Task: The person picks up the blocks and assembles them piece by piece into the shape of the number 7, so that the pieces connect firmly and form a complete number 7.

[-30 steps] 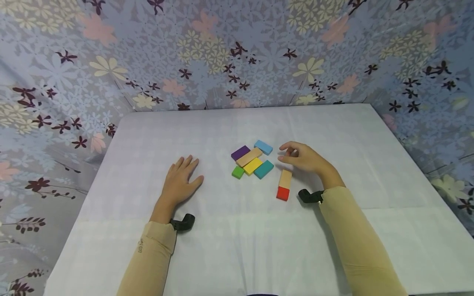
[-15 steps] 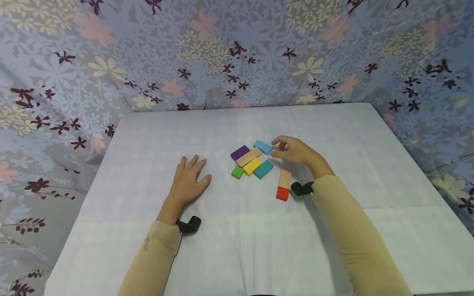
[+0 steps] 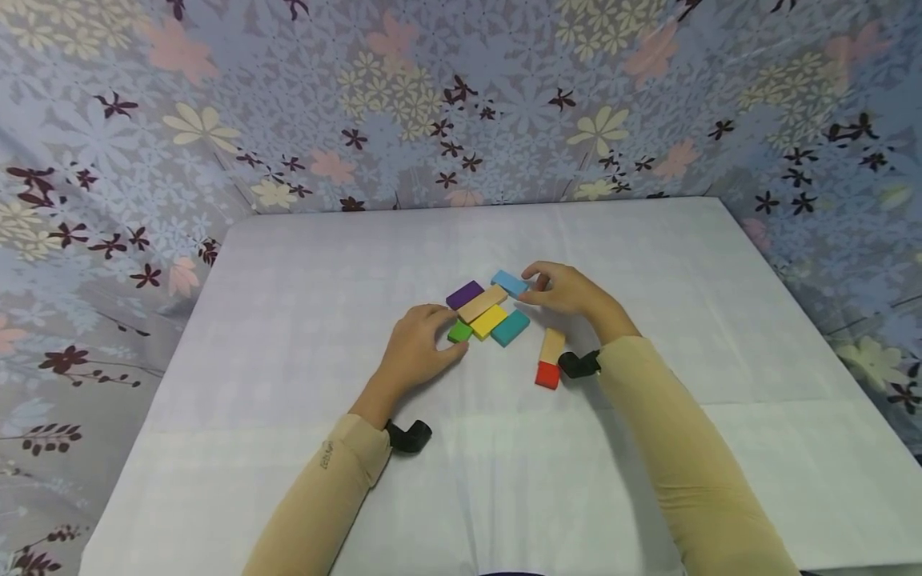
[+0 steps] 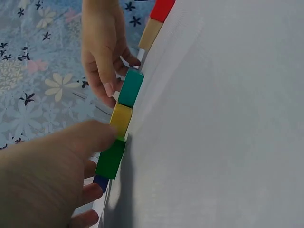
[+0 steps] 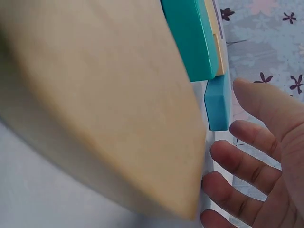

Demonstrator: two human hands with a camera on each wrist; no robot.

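Several coloured wooden blocks lie close together on the table. My left hand (image 3: pixel 418 346) reaches round the small green block (image 3: pixel 459 332), thumb in front and fingers beyond; whether they touch it is unclear. In the left wrist view its thumb overlaps the edge of the yellow block (image 4: pixel 122 118). My right hand (image 3: pixel 569 292) is at the right end of the light blue block (image 3: pixel 509 282), fingers loosely bent and not closed round it. Between the hands lie a purple block (image 3: pixel 464 294), a tan block (image 3: pixel 483 303) and a teal block (image 3: pixel 511 328).
Nearer the right wrist, a second tan block (image 3: pixel 552 346) and a red block (image 3: pixel 547 375) lie end to end, apart from the group. A white cloth covers the table (image 3: pixel 461 480). Behind it hangs a flowered curtain (image 3: pixel 403 104).
My left hand has moved right from the bare cloth to the green block, its spread fingers drawing into a curve. My right hand has shifted slightly left to the light blue block.
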